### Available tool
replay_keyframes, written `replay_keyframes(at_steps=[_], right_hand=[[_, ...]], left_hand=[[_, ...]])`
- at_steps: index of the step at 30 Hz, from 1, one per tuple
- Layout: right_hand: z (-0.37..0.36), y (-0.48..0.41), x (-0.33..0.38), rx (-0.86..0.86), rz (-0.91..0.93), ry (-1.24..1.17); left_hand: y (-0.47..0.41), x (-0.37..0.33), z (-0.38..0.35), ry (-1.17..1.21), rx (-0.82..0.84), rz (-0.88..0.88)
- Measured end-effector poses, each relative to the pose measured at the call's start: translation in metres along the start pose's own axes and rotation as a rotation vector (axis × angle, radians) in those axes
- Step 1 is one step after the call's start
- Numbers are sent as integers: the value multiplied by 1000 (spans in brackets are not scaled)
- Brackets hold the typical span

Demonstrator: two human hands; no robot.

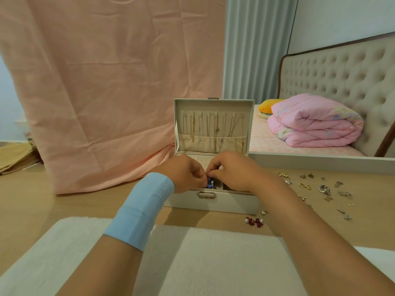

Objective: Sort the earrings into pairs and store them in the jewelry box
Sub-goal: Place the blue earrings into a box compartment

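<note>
Both hands meet over the front compartments of the open cream leatherette jewelry box (215, 202). Left hand (186, 174) and right hand (233, 171) have their fingertips closed together on a small blue earring (210, 182). Grip on both sides is a pinch on it, just above the box's front edge. How far down the earring sits in the compartment, cannot tell.

The left wrist wears a smooth light-blue wrist band (143, 208).

The box lid (213, 101) stands upright. Thin gold and silver chain necklaces (215, 133) hang inside it into a gathered fabric pocket. A metal clasp (206, 195) sits at the middle of the front wall.

The box stands on a pale wood floor (32, 199). There is open floor to its left, up to the hem of a wrinkled peach fabric sheet (106, 92).

To the right, loose silver and gold earrings (324, 189) lie scattered, apart from the box. A pair of dark red bow earrings with pearls (254, 222) lies near the box's front right corner.

A white fluffy rug (213, 263) lies under the forearms, its far edge just short of the box. Behind on the right is a bed with a beige tufted headboard (342, 71), a folded pink quilt (316, 122) and an orange pillow (269, 104).
</note>
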State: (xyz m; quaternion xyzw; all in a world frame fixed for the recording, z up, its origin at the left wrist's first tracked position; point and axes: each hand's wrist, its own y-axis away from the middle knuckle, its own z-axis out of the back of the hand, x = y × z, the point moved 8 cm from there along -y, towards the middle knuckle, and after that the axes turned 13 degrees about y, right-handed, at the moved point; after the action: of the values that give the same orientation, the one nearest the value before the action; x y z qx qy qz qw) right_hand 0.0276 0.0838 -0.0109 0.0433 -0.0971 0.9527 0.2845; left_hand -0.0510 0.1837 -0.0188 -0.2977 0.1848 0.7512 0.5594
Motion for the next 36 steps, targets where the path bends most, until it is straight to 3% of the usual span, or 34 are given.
replay_keyframes(at_steps=[5, 9, 12, 15, 19, 21, 25, 29, 31, 34, 36], right_hand=[[-7, 2, -3, 94, 20, -110], [2, 2, -15, 27, -47, -212], [3, 1, -18, 24, -57, -172], [-4, 2, -11, 77, -4, -125], [5, 2, -12, 6, 6, -74], [9, 2, -12, -31, 16, -110], [-4, 2, -6, 70, 46, -55], [-1, 2, -11, 42, 8, -110], [4, 3, -13, -11, -5, -112], [0, 5, -4, 6, 35, -74], [-3, 6, 3, 32, 59, -28]], left_hand=[[4, -3, 16, -9, -26, -19], [6, -11, 16, 58, 3, -90], [4, -9, -3, -56, 102, -52], [1, -8, -4, -114, 91, -43], [2, -4, -3, -39, 115, -9], [3, -4, 3, 49, 73, -11], [4, -7, 19, 80, -67, -56], [4, -11, -5, -11, 109, -40], [3, -11, 2, 32, 25, -53], [2, -4, 30, 60, -250, -91], [2, 0, 31, -9, -272, -95]])
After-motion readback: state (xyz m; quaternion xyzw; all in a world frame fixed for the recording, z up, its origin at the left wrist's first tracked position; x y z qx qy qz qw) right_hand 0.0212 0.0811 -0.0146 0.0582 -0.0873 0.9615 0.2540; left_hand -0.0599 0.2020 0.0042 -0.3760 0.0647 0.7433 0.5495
